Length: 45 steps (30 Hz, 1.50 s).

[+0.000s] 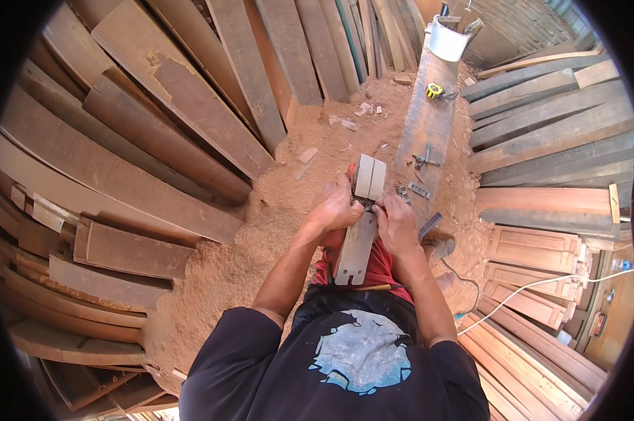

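Observation:
An electric planer lies upside down over my lap, its two flat metal sole plates facing up and a dark cutter slot between them. My left hand is closed round its left side, the thumb pressed at the slot. From the other side, my right hand has its fingers bent together against the same slot. Anything small between the fingertips is too hidden to make out. Red cloth shows under the planer, and a thin pencil-like stick lies across my waist.
Ahead runs a long plank bearing a white bucket of tools, a yellow tape measure and metal parts. Boards lean on the left, more are stacked right beside panelled doors. Sawdust covers the floor; a cord crosses at right.

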Each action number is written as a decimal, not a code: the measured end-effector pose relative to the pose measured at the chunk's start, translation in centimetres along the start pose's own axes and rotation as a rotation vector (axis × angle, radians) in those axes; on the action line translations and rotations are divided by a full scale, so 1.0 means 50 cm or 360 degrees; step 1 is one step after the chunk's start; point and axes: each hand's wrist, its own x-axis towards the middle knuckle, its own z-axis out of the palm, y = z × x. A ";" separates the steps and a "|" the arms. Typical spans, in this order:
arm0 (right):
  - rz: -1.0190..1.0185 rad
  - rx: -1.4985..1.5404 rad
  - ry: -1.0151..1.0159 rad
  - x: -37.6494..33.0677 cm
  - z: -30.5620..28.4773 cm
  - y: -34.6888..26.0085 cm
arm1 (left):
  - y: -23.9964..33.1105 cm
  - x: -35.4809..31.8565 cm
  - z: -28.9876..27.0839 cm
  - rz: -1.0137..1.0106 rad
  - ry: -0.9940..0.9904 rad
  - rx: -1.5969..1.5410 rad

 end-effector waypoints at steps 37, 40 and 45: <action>-0.0060 -0.0047 0.0000 0.002 -0.008 0.006 | -0.021 0.007 0.019 0.0039 0.0048 0.0027; -0.0042 -0.0071 -0.0017 -0.003 -0.003 0.013 | -0.046 0.020 0.032 0.0207 0.0087 -0.0089; -0.0098 0.0092 0.0093 0.007 -0.018 -0.010 | -0.053 0.023 0.034 0.0196 0.0113 -0.0054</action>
